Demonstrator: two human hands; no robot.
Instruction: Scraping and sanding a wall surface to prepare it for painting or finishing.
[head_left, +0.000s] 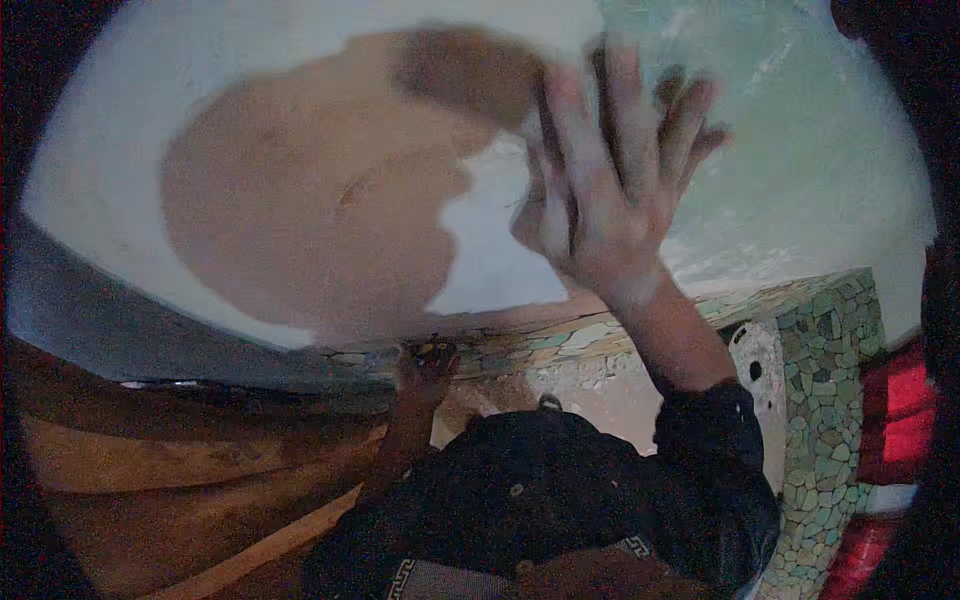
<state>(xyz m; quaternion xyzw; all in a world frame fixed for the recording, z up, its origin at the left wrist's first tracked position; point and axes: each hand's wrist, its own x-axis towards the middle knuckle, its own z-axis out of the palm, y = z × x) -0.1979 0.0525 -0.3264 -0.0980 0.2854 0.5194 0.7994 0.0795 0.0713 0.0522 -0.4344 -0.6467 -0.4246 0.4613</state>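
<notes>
My right hand (pixel 608 190) is raised in front of a pale wall (pixel 800 130), fingers stretched upward and apart, its back toward me. Whitish residue coats the fingers and the wrist. I see nothing held in it, though the palm side is hidden; whether it touches the wall I cannot tell. Left of it, a large brownish patch (pixel 310 190) with soft edges, probably a shadow, covers the wall, with a darker blurred part beside the fingers. Lower down, my left hand (pixel 425 368) is closed near a stone-patterned ledge (pixel 520 340); what it holds is too dark to name.
A column with a stone mosaic pattern (pixel 820 400) stands on the right, with red material (pixel 905 410) beyond it. Long brown folds or boards (pixel 200 460) fill the lower left. A whitish speckled surface (pixel 590 395) lies below the ledge.
</notes>
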